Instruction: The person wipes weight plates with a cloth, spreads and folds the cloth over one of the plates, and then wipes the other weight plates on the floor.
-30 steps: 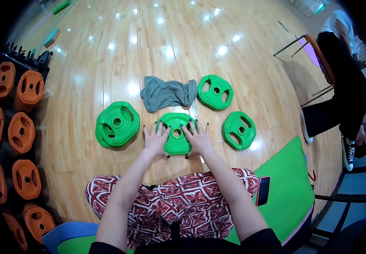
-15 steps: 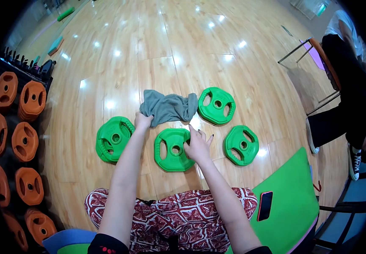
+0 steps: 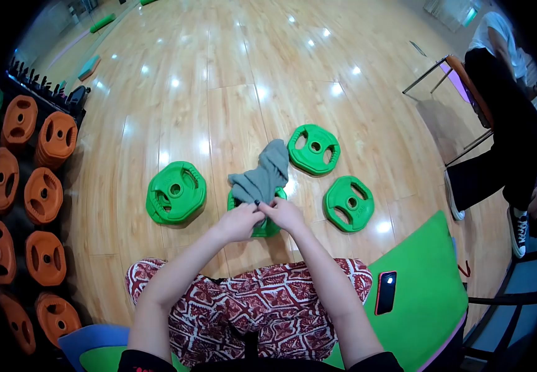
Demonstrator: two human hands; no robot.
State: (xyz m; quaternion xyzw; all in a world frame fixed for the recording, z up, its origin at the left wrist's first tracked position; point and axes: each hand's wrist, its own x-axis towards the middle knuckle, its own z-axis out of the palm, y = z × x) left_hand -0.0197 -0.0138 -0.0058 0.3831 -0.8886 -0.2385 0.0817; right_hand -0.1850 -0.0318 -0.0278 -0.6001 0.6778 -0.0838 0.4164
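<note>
The grey cloth [image 3: 262,177] lies bunched over the middle green weight plate [image 3: 268,230], hiding most of it. My left hand [image 3: 241,221] and my right hand [image 3: 282,214] meet above that plate, fingers closed on the cloth's near end. To the left rests a green plate [image 3: 176,192], which looks stacked on another. Two more green plates lie to the right, one farther away [image 3: 313,149] and one nearer [image 3: 349,203].
Orange plates [image 3: 45,195] fill a rack on the left. A phone [image 3: 386,292] lies on a green mat [image 3: 420,279] at the right. Beyond it, a person [image 3: 504,124] in dark trousers sits on a chair [image 3: 470,93].
Both hands have come together over the middle plate. The cloth, first lying beyond the plate, has been taken hold of and pulled toward me onto it.
</note>
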